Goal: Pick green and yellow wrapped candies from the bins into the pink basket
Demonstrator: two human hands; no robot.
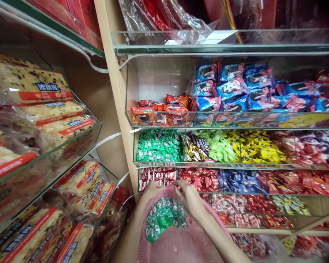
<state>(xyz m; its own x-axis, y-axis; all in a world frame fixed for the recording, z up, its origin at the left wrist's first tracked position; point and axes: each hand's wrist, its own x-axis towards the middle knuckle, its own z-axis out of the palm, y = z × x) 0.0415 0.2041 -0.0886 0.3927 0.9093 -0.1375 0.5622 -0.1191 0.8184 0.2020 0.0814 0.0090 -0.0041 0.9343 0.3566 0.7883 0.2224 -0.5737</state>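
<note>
A round pink basket (175,248) is at the bottom centre, with green-wrapped candies (164,217) gathered on its far side. My left hand (152,190) is at the basket's far rim, its fingers bent near the edge. Just to the right, my right hand (186,195) is over the same rim with its fingers curled together; what lies between them is too small to make out. Right beyond both hands sits a bin of dark red and white packets (158,174). Above that, a glass bin holds a heap of green candies (159,145).
Glass-fronted shelves rise ahead, with blue and pink packets (231,89), yellow candies (256,146) and dark blue packets (241,180). A wooden post (115,91) stands left of centre. Wrapped pastries (41,86) fill glass shelves close on the left.
</note>
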